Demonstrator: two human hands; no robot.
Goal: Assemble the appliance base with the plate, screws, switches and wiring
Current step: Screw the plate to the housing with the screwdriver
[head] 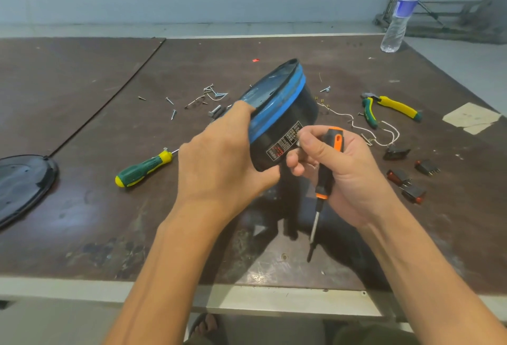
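Early stage by my read; base is bare, nothing visibly fitted from this side. Plate lies well apart at the left edge; screws are scattered on the table behind the base; switches loose at the right; wiring loose beside the pliers. So plate, screws, switches and wiring all look left to do.

Base is mid-table, tilted, blue band up. Left hand grasps its near-left end, fingers over the rim, thumb underneath. Right hand is clenched round the orange screwdriver, tip pointing down and near, away from the base; its fingertips touch the labelled wall, and they may be pinching a small part, can't tell. Green screwdriver lies idle to the left.
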